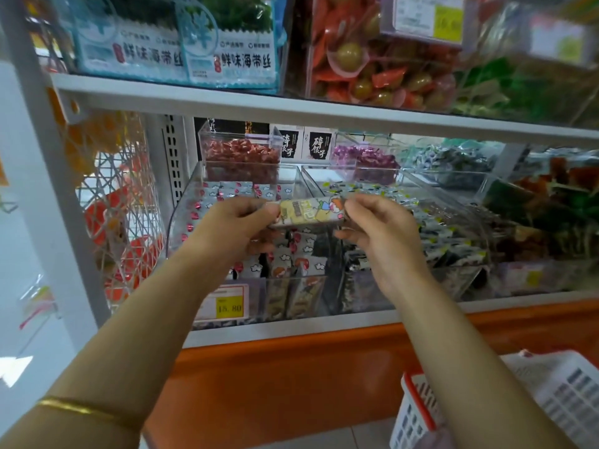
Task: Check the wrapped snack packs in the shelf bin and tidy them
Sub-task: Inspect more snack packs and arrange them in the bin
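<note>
Both hands are pinching one snack pack (308, 212) by its ends, left hand (238, 226) on the left end, right hand (381, 230) on the right. It's held flat and face-up, probably to read the wrapper. It sits right between them, just above the clear bin (181, 215) with more packs (301, 254) below.

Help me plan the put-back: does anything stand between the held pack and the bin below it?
Nothing visible does. The left hand and right hand pinch the pack by its ends just above the open-topped bin; only other packs lie below.
</note>
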The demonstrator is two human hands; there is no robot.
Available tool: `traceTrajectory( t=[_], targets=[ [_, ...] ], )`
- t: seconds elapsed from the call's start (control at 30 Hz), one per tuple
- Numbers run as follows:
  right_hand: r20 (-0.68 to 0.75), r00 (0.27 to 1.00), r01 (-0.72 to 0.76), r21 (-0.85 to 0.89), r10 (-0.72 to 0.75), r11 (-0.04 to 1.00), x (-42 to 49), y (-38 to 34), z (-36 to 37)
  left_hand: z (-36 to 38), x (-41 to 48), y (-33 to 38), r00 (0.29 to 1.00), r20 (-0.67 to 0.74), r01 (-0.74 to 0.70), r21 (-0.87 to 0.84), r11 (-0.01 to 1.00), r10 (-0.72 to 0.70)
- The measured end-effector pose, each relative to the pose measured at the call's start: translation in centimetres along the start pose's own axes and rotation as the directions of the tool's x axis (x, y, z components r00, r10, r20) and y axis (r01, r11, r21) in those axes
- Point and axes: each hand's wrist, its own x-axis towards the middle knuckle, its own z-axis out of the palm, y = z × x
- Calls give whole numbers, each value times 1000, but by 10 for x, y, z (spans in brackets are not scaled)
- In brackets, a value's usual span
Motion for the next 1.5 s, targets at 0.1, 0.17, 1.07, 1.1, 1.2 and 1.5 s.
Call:
traceTrajectory(
  t=[0.1, 0.17, 1.07, 1.1, 1.2, 1.5],
  targets=[
    [-20, 998, -58, 71, 59, 996, 2, 3, 1, 0, 0, -1, 1000, -7, 20, -144, 989, -21],
    [-24, 995, -89, 149, 94, 985, 4, 5, 2, 0, 0, -1, 999, -11, 38, -262, 964, -42],
    [-30, 999, 16, 84, -14, 996, 13, 18, -2, 6, 0, -1, 997, -22, -76, -183, 980, 73],
    [-18, 1000, 9, 67, -8, 998, 13, 18, -2, 5, 0, -1, 997, -13, -83, -176, 981, 82],
    [16, 999, 42, -19, -42, 999, 12, 16, -2, 4, 0, -1, 994, 24, -99, -170, 980, 105],
    [-28, 997, 74, 67, -72, 995, 10, 11, -4, 2, -6, 5, 969, 150, -197, 0, 980, 195]
  ],
)
